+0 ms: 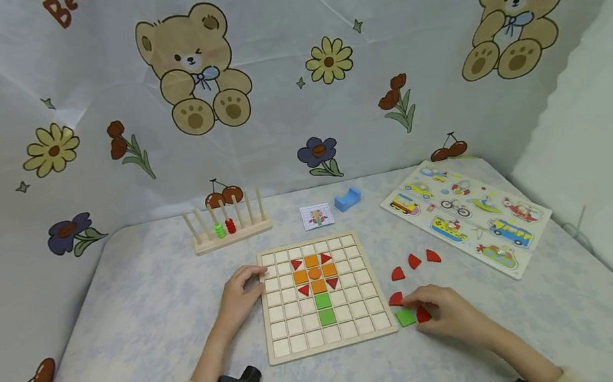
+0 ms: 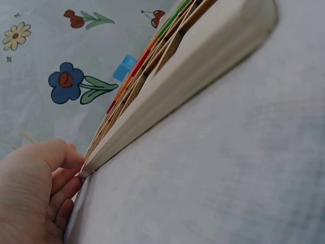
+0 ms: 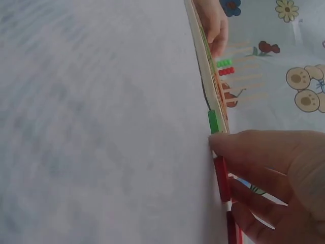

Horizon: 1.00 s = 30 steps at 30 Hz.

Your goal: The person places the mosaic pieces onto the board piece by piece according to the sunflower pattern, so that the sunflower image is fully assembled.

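A square wooden grid board (image 1: 299, 347) lies flat on the table, bearing orange squares, an orange disc, red triangles and two green squares. My left hand (image 1: 242, 293) holds its left edge, fingertips at the rim; the left wrist view shows thumb and fingers at the board's edge (image 2: 167, 104). Beside the lower right corner, my right hand (image 1: 451, 314) hovers low with thumb and fingers apart. A loose green square (image 1: 405, 318) lies in front of its fingertips. One red quarter-circle (image 1: 422, 314) is partly hidden beneath the hand, another red quarter-circle (image 1: 395, 299) near the index fingertip.
Several more red quarter-circles, one a red piece (image 1: 413, 261), lie right of the board. Behind it stand a peg rack (image 1: 233, 235) with green and red beads, a pattern card (image 1: 317, 216) and a blue block (image 1: 347, 199). A vehicle puzzle board (image 1: 469, 218) lies at back right.
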Motion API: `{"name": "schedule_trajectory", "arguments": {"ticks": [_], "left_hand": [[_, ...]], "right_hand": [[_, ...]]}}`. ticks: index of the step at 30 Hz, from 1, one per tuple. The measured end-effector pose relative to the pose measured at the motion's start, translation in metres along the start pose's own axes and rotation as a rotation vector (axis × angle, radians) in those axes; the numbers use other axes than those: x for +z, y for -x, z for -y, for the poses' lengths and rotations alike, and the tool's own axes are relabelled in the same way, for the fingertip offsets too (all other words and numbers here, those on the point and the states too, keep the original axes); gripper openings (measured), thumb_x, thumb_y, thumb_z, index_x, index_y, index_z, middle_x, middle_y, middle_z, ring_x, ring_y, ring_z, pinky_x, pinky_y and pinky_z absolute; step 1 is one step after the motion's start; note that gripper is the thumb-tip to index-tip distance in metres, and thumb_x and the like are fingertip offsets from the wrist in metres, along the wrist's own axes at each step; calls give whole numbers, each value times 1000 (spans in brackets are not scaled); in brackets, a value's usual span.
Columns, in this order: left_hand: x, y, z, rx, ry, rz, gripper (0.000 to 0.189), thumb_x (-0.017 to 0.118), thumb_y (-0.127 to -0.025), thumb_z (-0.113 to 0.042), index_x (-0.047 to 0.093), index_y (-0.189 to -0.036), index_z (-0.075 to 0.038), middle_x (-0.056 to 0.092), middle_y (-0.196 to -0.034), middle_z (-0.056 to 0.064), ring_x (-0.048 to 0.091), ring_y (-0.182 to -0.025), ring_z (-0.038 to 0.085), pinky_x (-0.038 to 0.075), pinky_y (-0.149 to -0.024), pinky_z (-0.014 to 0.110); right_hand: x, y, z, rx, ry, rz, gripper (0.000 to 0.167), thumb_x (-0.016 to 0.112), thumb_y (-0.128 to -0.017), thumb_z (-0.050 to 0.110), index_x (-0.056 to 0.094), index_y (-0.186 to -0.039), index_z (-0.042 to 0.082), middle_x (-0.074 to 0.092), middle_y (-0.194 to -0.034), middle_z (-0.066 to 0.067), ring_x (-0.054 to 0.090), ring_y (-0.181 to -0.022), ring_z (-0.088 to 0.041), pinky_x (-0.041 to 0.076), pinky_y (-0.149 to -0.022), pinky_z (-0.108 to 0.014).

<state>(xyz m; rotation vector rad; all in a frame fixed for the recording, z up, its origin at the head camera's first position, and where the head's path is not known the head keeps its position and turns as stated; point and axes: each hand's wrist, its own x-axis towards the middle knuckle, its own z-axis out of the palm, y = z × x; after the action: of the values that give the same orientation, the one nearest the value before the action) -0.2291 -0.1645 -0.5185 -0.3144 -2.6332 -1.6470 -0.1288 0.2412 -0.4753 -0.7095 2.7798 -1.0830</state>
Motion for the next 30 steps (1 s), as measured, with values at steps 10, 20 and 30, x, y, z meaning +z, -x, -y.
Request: {"name": "schedule_trajectory", "arguments": {"ticks": [10, 20, 30], "left_hand": [[2, 2, 1, 6, 15, 10, 29, 63, -95, -7, 67, -124, -6, 60, -133, 13, 52, -131, 31, 41, -113, 50], [0, 1, 1, -1, 13, 0, 29, 63, -95, -6, 67, -124, -7, 61, -132, 12, 53, -130, 29, 41, -113, 48], [0, 1, -2, -8, 15, -1, 28, 63, -95, -5, 67, -123, -7, 61, -132, 12, 53, -130, 29, 40, -113, 49]], "right_hand": [[-5, -16, 5, -107, -51, 26, 35, 77, -77, -2, 71, -111, 5, 70, -98, -3, 60, -85, -16, 52, -64, -24], [51, -49, 45, -147, -233, 40, 29, 77, -80, 2, 71, -109, 1, 72, -100, -8, 61, -84, -22, 55, -75, -26], [87, -60, 60, -191, -310, -47, 24, 75, -77, -7, 73, -98, 4, 67, -90, -9, 56, -78, -23, 50, -67, -21]]}}
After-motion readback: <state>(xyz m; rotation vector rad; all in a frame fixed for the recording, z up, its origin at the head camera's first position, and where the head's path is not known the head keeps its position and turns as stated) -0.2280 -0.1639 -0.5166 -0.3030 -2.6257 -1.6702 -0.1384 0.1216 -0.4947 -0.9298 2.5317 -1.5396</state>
